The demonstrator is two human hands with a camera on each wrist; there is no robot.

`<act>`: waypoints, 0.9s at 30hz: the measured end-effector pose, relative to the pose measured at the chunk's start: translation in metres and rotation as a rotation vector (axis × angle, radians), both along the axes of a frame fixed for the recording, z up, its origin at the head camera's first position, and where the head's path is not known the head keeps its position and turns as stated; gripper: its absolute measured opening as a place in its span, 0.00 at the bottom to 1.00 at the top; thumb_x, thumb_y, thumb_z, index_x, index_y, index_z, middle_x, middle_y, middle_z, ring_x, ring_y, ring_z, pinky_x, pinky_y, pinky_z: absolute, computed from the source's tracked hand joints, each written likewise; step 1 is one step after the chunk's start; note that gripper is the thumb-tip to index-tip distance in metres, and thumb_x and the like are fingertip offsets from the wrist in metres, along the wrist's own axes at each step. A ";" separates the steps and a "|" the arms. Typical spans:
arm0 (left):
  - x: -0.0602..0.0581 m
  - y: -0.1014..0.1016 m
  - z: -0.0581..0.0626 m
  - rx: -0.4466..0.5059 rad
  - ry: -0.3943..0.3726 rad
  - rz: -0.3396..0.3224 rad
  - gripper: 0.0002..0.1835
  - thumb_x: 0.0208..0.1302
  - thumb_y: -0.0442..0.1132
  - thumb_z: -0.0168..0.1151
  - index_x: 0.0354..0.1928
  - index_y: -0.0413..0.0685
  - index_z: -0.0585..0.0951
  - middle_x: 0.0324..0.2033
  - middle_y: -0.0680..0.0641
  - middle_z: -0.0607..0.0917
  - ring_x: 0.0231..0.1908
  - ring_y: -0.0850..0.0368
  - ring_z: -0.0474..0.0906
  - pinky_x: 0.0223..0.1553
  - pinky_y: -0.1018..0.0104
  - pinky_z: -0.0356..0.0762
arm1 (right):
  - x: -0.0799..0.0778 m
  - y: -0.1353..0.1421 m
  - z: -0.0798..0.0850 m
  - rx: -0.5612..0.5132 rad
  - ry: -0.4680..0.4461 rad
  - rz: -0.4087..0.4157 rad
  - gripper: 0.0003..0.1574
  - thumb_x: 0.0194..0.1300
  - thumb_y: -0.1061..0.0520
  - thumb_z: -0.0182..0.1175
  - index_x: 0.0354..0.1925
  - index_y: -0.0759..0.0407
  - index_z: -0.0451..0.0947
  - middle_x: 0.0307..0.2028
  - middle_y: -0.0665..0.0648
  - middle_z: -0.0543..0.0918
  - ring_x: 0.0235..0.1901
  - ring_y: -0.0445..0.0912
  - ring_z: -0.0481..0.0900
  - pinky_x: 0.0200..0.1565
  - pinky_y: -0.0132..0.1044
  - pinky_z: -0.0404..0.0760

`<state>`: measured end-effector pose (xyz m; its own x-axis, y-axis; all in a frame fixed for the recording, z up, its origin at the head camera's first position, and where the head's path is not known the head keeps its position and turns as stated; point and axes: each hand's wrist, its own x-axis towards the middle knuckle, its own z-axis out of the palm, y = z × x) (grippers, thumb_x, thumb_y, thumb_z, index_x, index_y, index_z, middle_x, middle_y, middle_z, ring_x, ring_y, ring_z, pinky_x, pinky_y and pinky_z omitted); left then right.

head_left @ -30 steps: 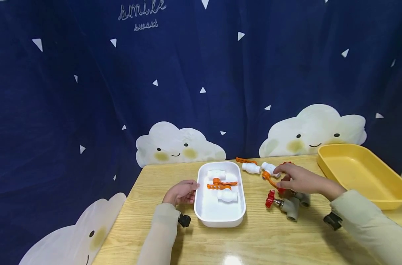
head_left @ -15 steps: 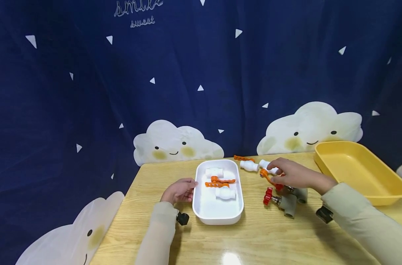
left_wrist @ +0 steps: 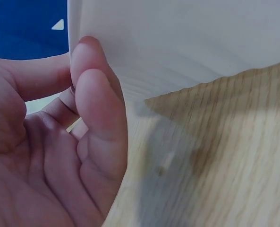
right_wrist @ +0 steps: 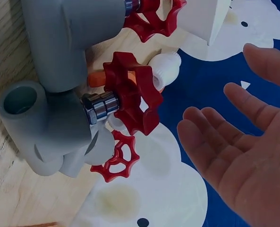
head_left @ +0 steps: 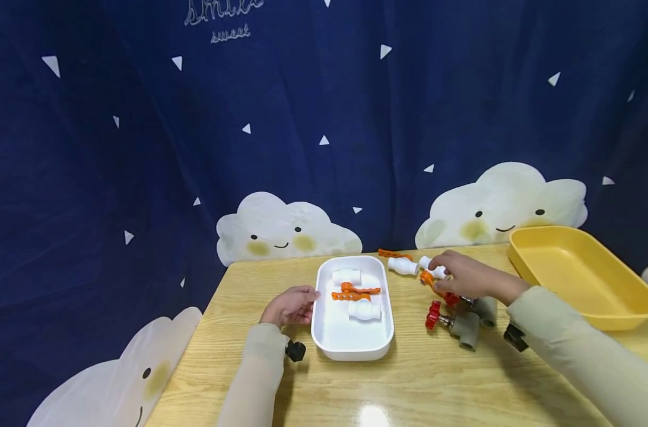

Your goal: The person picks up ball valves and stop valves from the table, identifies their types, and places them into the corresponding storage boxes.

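Observation:
My left hand (head_left: 291,305) holds the left rim of a white tray (head_left: 351,356), fingertips against its wall in the left wrist view. Two white valves (head_left: 364,310) with orange lever handles (head_left: 360,290) lie in the tray. My right hand (head_left: 470,276) hovers with spread fingers over a white valve (head_left: 440,272) and its orange lever (head_left: 426,277), partly covering them. The right wrist view shows the palm with nothing in it, beside grey valves (right_wrist: 59,127) with red handwheels (right_wrist: 135,92).
Another white valve (head_left: 402,265) with an orange lever (head_left: 393,254) lies right of the tray's far end. A yellow tray (head_left: 585,279) stands at the right. Behind the wooden table (head_left: 409,385) hangs a dark blue curtain (head_left: 313,107) with clouds.
The head view shifts slightly. My right hand moves a little left over the white valve and its orange lever. The left hand stays on the tray rim.

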<state>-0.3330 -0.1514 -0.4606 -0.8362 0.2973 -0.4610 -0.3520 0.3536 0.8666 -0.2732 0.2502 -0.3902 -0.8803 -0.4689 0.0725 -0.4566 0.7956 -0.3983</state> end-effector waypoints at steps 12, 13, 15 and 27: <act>0.001 0.000 0.000 0.000 -0.001 -0.004 0.08 0.74 0.41 0.53 0.37 0.45 0.74 0.22 0.52 0.75 0.19 0.62 0.72 0.23 0.72 0.76 | -0.010 -0.017 -0.001 0.123 -0.067 -0.053 0.27 0.63 0.55 0.63 0.57 0.67 0.74 0.54 0.70 0.75 0.45 0.54 0.78 0.52 0.53 0.79; 0.001 0.000 0.000 0.000 -0.001 -0.001 0.08 0.74 0.41 0.53 0.37 0.45 0.74 0.22 0.52 0.75 0.19 0.62 0.72 0.23 0.72 0.76 | -0.011 -0.018 -0.003 0.140 -0.070 -0.055 0.27 0.63 0.55 0.63 0.57 0.67 0.73 0.54 0.70 0.75 0.45 0.54 0.78 0.52 0.54 0.79; 0.001 0.001 0.000 -0.004 -0.002 0.005 0.08 0.74 0.41 0.54 0.38 0.45 0.74 0.22 0.52 0.75 0.19 0.62 0.72 0.24 0.71 0.76 | -0.013 -0.020 -0.006 0.163 -0.080 -0.061 0.28 0.62 0.56 0.64 0.57 0.66 0.73 0.54 0.70 0.74 0.46 0.54 0.78 0.53 0.55 0.79; 0.003 0.001 0.001 0.002 0.005 0.017 0.09 0.74 0.42 0.53 0.37 0.45 0.73 0.22 0.52 0.74 0.19 0.61 0.71 0.23 0.72 0.75 | -0.019 -0.030 -0.009 0.217 -0.096 -0.110 0.32 0.61 0.54 0.65 0.60 0.67 0.72 0.57 0.73 0.73 0.45 0.56 0.77 0.55 0.55 0.80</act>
<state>-0.3296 -0.1506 -0.4598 -0.8434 0.2840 -0.4561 -0.3535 0.3459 0.8691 -0.2923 0.2199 -0.3995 -0.9248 -0.3655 -0.1053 -0.3310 0.9098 -0.2505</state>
